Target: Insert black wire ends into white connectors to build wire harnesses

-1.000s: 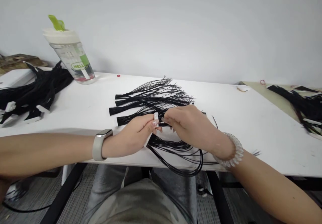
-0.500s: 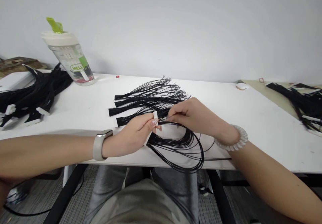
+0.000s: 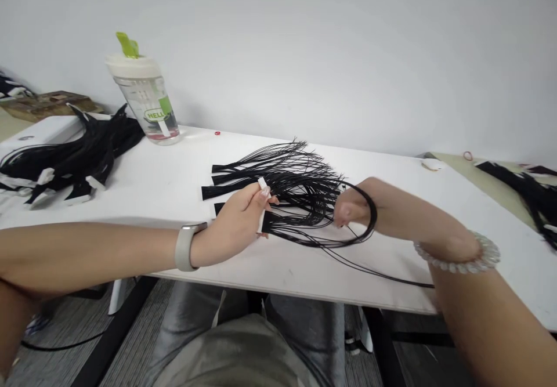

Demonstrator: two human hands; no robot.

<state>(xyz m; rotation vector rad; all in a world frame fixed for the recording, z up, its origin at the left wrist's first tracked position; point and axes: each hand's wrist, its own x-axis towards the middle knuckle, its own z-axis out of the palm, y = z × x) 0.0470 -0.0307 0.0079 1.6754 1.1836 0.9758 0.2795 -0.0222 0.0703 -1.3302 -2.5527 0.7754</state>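
My left hand (image 3: 241, 210) is closed on a white connector (image 3: 263, 185), with its thumb pressed on the front. A bundle of black wires (image 3: 300, 238) runs from the connector to the right and bends up in a loop. My right hand (image 3: 369, 208) is closed, with its fingers curled inside the loop; whatever is between them is hidden. The loop passes across the front of this hand. Beyond both hands lie several black wire bundles (image 3: 211, 192) on the white table (image 3: 174, 178), their loose ends fanned out to the right.
A clear bottle (image 3: 150, 105) with a green spout stands at the back left. Beside it lies a pile of black wire harnesses (image 3: 100, 149) with white connectors. More black harnesses (image 3: 513, 192) lie at the far right. Small red rings lie near the wall. One long wire (image 3: 391, 278) trails right.
My right hand has moved right, away from the connector, and the wire loop now reaches up across it. My left hand keeps hold of the connector. The view has shifted slightly.
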